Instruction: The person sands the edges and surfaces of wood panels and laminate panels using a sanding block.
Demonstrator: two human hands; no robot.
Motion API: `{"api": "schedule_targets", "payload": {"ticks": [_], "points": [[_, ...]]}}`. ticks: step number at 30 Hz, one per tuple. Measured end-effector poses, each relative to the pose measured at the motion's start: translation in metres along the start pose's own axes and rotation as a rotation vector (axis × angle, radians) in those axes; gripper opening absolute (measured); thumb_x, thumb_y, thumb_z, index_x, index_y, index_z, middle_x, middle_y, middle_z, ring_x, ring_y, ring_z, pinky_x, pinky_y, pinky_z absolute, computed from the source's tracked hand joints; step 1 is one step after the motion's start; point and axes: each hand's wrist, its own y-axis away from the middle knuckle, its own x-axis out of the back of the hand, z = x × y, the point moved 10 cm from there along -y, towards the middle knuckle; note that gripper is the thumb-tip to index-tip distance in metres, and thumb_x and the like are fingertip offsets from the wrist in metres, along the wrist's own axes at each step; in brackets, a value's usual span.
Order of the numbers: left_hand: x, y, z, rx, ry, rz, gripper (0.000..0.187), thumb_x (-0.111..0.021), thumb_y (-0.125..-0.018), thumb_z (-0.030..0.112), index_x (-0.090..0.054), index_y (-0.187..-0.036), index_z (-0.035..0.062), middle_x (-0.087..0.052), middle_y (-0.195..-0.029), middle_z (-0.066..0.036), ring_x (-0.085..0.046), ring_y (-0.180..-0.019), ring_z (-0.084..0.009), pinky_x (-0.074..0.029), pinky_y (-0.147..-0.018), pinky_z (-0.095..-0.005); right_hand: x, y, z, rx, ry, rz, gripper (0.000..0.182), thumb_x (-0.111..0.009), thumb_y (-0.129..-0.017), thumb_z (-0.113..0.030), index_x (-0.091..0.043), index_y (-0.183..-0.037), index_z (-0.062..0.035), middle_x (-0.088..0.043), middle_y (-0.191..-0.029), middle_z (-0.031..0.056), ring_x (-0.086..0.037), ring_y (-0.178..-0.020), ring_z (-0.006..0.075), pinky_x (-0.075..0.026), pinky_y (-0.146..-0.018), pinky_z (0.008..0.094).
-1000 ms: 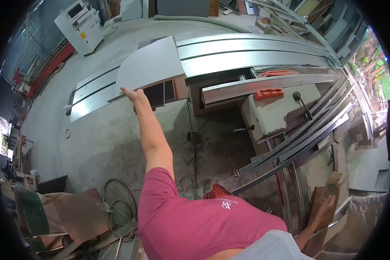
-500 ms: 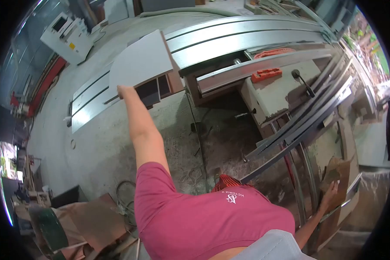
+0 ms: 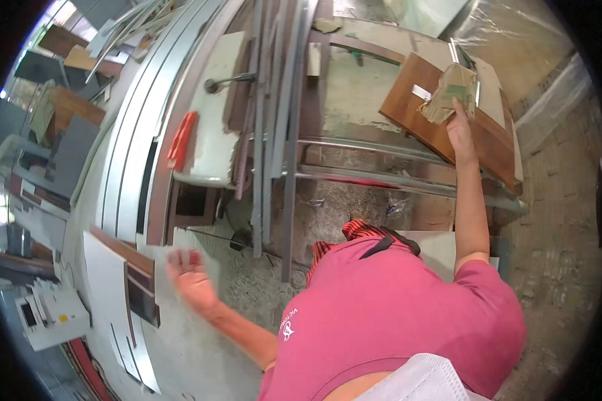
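Observation:
At the upper right my right hand [image 3: 460,134] grips a torn piece of cardboard [image 3: 441,100], its thumb over the front. Beneath the cardboard lies a brown wooden board [image 3: 408,100] with a white label. My left hand [image 3: 192,277] is in the air at the lower left, palm showing, fingers apart and slightly blurred, holding nothing. Left of it, a white panel [image 3: 107,287] stands on the metal rails beside brown boards. An orange-red tool holder [image 3: 182,140] rests on the pale bench surface [image 3: 214,113].
Long grey metal strips [image 3: 291,134] cross the bench and stick out toward my body. Chrome tubes [image 3: 381,184] run along its near side. Silver rails [image 3: 130,134] extend on the left. A white machine [image 3: 53,314] stands at the lower left. Plastic sheeting [image 3: 515,40] hangs at the upper right.
The view has swung to the right. My left hand has let go of the white panel and moved away from it. My right hand now holds the cardboard over the brown board.

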Motion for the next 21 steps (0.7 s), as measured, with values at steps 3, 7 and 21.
{"api": "schedule_targets", "payload": {"ticks": [3,7,21], "points": [[-0.143,0.06,-0.11,0.318,-0.114,-0.143,0.037,-0.045,-0.091,0.025,-0.046,-0.12,0.0011,-0.056,-0.11,-0.013,-0.055,-0.101,-0.0282,-0.045,-0.089,-0.0379,0.038,-0.011,-0.029,0.071,0.703,0.179,0.031,-0.047,-0.09,-0.015,-0.042,-0.12,-0.005,-0.061,-0.097,0.0105,-0.06,-0.088,0.0206,-0.049,-0.073,0.0343],[-0.268,0.127,-0.272,0.87,-0.037,-0.448,0.043,-0.046,-0.091,0.025,-0.04,-0.125,0.0002,-0.048,-0.122,-0.019,-0.05,-0.111,-0.0319,-0.042,-0.092,-0.0392,0.027,0.01,-0.027,0.246,1.455,-0.017,0.027,-0.042,-0.09,-0.01,-0.048,-0.116,-0.011,-0.058,-0.102,0.0196,-0.06,-0.086,0.0334,-0.05,-0.066,0.0362],[-0.377,0.209,-0.517,1.3,-0.149,-0.639,0.036,-0.047,-0.091,0.026,-0.041,-0.118,0.0032,-0.051,-0.115,-0.013,-0.052,-0.106,-0.0266,-0.043,-0.087,-0.0404,0.207,-0.054,0.018,0.526,2.137,0.009,0.035,-0.044,-0.081,-0.005,-0.053,-0.114,-0.0067,-0.056,-0.115,0.0103,-0.051,-0.107,0.0302,-0.039,-0.088,0.0477]]}}
